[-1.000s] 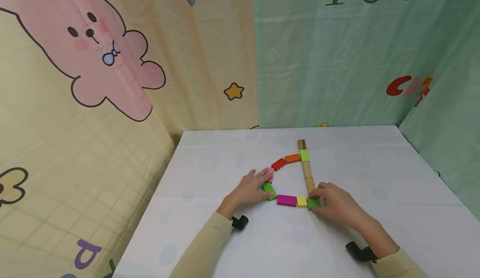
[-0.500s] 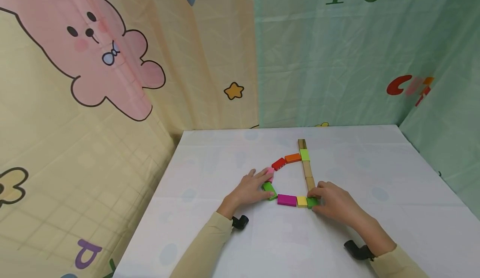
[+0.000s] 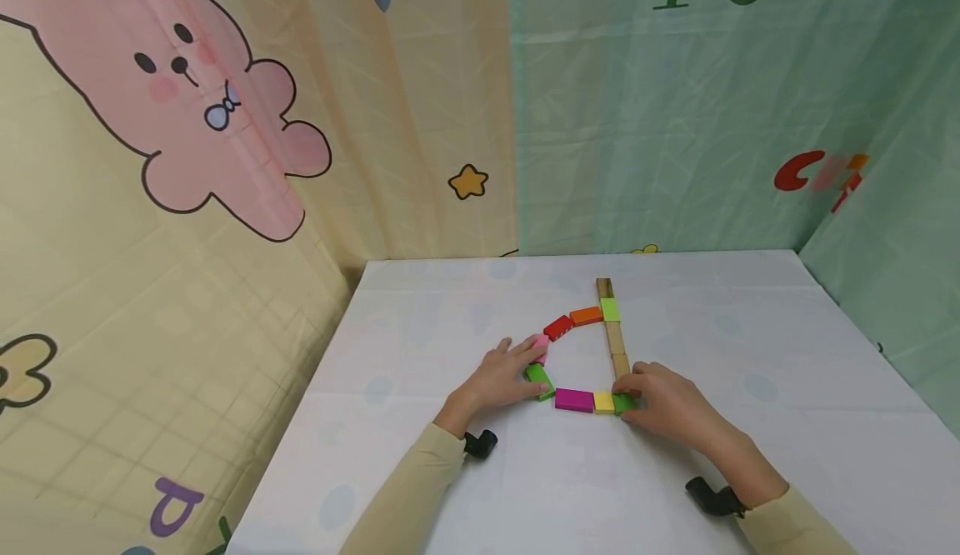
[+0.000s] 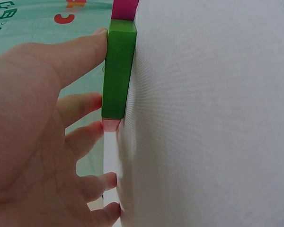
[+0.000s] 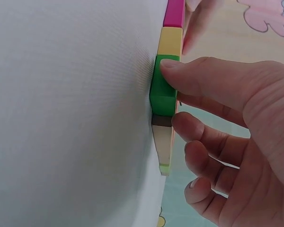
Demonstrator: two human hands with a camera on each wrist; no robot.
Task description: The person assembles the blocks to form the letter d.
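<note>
Small coloured wooden blocks lie in a D-shaped outline on the white table. At its left side, my left hand (image 3: pixel 493 382) rests with spread fingers, the thumb on a light green block (image 3: pixel 539 381) and fingertips on a pink block (image 3: pixel 540 347). My right hand (image 3: pixel 672 403) pinches a dark green block (image 5: pixel 164 90) at the lower right corner, thumb against its near face. Beside that block sit a yellow block (image 3: pixel 603 403) and a magenta block (image 3: pixel 573 400). Plain wooden blocks (image 3: pixel 615 338) form the straight right side, partly hidden by the right hand's fingers.
At the top of the outline are a red block (image 3: pixel 557 327) with white dots, an orange block (image 3: pixel 586 316) and a lime block (image 3: pixel 611 310). One wooden block (image 3: pixel 603 287) extends beyond it. Printed cloth (image 3: pixel 420 105) hangs behind the table (image 3: pixel 420 288).
My right hand has shifted very slightly left, with the dark green block now close against the yellow one. My left hand has stayed in place.
</note>
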